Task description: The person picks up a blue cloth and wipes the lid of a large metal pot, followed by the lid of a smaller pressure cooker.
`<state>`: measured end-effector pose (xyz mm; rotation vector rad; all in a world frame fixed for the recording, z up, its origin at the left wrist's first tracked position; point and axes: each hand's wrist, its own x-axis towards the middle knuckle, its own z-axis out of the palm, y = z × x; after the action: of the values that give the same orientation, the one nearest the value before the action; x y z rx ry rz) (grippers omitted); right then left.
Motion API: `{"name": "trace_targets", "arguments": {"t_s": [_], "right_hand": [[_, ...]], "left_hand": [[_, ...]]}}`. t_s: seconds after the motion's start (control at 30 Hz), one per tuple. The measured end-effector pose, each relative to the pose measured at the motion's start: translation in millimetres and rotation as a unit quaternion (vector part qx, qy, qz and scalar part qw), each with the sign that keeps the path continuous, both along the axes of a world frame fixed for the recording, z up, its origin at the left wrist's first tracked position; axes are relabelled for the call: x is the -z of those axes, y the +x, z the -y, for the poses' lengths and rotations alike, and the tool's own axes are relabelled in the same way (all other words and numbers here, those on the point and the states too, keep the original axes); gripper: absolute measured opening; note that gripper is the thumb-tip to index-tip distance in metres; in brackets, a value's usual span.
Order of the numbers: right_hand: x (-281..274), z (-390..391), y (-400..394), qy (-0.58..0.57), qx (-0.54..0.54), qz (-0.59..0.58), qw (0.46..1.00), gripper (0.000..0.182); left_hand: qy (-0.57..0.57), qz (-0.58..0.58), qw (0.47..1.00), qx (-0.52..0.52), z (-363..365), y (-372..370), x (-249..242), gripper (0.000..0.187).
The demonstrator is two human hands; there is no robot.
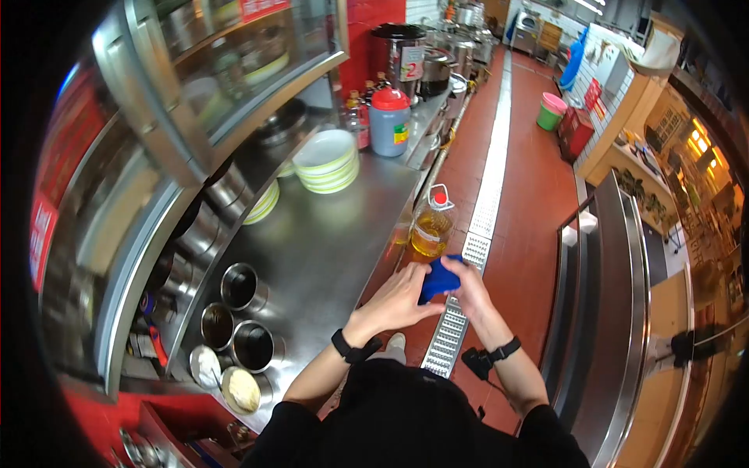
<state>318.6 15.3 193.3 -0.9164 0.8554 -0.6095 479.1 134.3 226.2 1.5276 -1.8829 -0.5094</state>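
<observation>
A folded blue cloth (439, 281) is between my two hands, in front of my body and over the floor beside the counter. My left hand (402, 300) grips its left side, with fingers bent over the top and thumb stretched out below. On the other side my right hand (470, 295) holds it, fingers partly hidden. Both wrists wear black straps. Just beyond the hands stands a clear jug of yellow oil (431, 232) with a red cap and a handle.
The steel counter (331, 242) on my left bears stacked plates (328, 160), a grey bucket with a red lid (390, 125) and several steel containers (253, 347). A metal drain grate (446, 339) runs along the red floor. Steel shelving (601, 312) stands to my right.
</observation>
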Motion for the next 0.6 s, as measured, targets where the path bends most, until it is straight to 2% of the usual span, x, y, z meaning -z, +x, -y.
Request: {"name": "trace_targets", "arguments": {"t_s": [0.03, 0.13, 0.3, 0.4, 0.47, 0.53, 0.6], "right_hand": [[-6.8, 17.2, 6.5, -0.020, 0.017, 0.002, 1.000, 0.042], [-16.6, 67.7, 22.5, -0.087, 0.078, -0.035, 0.993, 0.055], [-18.4, 154.1, 4.5, -0.082, 0.096, -0.070, 0.989, 0.067], [-3.1, 211.4, -18.4, -0.067, 0.103, -0.076, 0.989, 0.059], [13.7, 254.9, -37.7, -0.050, 0.079, -0.083, 0.992, 0.053], [18.0, 301.8, -49.6, -0.050, 0.078, -0.080, 0.992, 0.049], [27.6, 343.7, -67.5, -0.119, 0.049, -0.081, 0.988, 0.047]], "left_hand": [[-0.017, 0.011, 0.999, -0.025, 19.4, 1.5, -3.2, 0.066], [0.007, -0.010, 1.000, 0.002, 89.3, 8.7, -12.5, 0.067], [0.023, -0.027, 0.996, 0.084, 205.1, 3.9, -1.6, 0.053], [0.029, -0.038, 0.993, 0.104, 267.6, -6.3, 12.7, 0.036], [0.065, -0.075, 0.992, 0.081, 309.2, -16.8, 16.7, 0.026], [0.014, -0.138, 0.988, 0.068, 357.1, -29.6, 41.5, 0.023], [0.024, -0.132, 0.988, 0.071, 411.9, -38.4, 64.0, 0.030]]}}
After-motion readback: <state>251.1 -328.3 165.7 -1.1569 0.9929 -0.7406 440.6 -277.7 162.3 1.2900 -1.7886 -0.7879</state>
